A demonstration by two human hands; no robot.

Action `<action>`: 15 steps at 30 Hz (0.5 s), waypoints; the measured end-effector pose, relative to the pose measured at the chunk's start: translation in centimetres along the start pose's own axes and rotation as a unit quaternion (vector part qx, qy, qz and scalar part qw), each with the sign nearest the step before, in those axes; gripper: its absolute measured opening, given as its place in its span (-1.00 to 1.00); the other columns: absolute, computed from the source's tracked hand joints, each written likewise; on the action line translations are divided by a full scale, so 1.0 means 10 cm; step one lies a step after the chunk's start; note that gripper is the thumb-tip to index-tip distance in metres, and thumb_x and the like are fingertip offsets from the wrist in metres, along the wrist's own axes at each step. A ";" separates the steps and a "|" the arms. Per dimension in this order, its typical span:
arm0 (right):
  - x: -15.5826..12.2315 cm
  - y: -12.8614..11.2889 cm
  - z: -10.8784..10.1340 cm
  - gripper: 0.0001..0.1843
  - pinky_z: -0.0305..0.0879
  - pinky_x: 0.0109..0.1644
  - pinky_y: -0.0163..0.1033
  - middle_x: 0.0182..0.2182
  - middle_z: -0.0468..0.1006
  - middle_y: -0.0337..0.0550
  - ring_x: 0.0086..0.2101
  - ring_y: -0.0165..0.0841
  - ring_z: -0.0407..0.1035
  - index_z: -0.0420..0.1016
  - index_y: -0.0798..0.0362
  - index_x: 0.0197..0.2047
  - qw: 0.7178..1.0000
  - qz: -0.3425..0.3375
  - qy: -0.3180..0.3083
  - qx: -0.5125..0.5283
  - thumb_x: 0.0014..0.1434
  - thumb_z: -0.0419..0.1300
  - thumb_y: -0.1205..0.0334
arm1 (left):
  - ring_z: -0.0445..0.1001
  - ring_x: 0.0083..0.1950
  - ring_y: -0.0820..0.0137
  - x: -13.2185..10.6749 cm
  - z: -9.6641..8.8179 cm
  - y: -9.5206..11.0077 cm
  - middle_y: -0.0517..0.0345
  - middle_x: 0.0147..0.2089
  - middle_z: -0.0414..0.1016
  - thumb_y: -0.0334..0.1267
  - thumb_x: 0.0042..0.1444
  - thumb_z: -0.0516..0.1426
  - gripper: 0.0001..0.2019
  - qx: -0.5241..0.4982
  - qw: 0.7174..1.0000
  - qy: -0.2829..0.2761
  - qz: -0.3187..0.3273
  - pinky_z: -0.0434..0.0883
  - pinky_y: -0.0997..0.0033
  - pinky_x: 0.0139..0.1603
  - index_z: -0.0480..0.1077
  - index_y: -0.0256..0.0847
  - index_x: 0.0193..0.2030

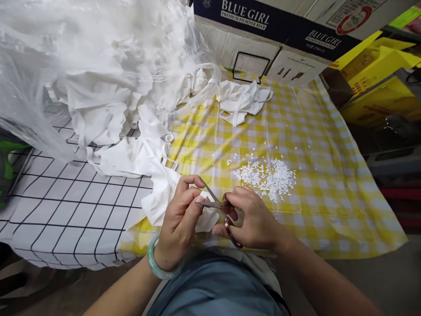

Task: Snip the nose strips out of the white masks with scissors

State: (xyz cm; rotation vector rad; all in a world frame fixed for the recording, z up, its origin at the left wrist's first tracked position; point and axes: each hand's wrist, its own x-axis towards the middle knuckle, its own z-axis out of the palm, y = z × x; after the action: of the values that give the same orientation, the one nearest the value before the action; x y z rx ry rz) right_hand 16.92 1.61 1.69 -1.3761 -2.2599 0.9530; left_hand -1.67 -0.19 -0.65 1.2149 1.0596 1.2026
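My right hand [251, 217] grips a pair of scissors [215, 203] with brown handles, their blades spread apart and aimed left. My left hand [182, 219], with a green bangle [152, 256] at the wrist, pinches a piece of white cloth [164, 180] close to the blades. Part of that cloth hangs beneath both hands, and more of it runs back to the left. The exact bit between my left fingertips is partly hidden. Just beyond my right hand lies a pile of small white snippets [278, 177].
Heaped white cloth [101, 105] and a clear plastic bag [29, 74] cover the back left. Another white cloth [243, 98] lies near a black wire stand [251, 66]. Cardboard cartons [246, 37] stand behind. Yellow checked cloth [329, 184] covers the table; yellow bags [378, 74] sit right.
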 end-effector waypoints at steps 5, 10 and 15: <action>0.03 0.00 0.00 -0.59 0.04 -0.28 -0.27 -0.61 0.28 -0.35 -0.49 -0.43 0.16 0.25 0.05 -0.55 1.000 -0.006 0.002 0.015 -0.02 0.39 0.03 | 0.25 0.00 0.33 -0.01 -0.02 0.00 0.10 -0.04 0.18 -0.32 0.38 -0.02 -0.77 0.017 0.999 -0.012 0.032 0.26 0.35 0.04 0.42 -0.15 -0.27; 0.04 -0.01 0.01 -0.58 0.05 -0.27 -0.28 -0.61 0.28 -0.36 -0.50 -0.45 0.14 0.25 0.05 -0.55 1.000 -0.015 0.005 0.021 -0.02 0.39 0.04 | 0.26 0.03 0.30 0.00 -0.02 -0.01 0.09 -0.08 0.18 -0.32 0.38 -0.02 -0.76 0.019 0.999 -0.024 0.042 0.25 0.28 0.10 0.40 -0.16 -0.30; 0.03 0.00 0.01 -0.60 0.04 -0.28 -0.28 -0.63 0.28 -0.36 -0.51 -0.45 0.14 0.23 0.05 -0.56 1.000 -0.016 0.003 0.019 -0.01 0.38 0.06 | 0.26 0.03 0.29 0.00 0.00 -0.03 0.09 -0.09 0.18 -0.32 0.38 -0.01 -0.77 0.018 0.998 -0.026 0.053 0.25 0.26 0.12 0.40 -0.16 -0.30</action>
State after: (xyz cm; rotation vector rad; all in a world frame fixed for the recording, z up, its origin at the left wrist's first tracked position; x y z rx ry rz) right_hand 16.76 1.82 1.65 -1.3201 -2.2419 0.9752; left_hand -1.65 -0.19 -0.96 1.3381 0.9926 1.2307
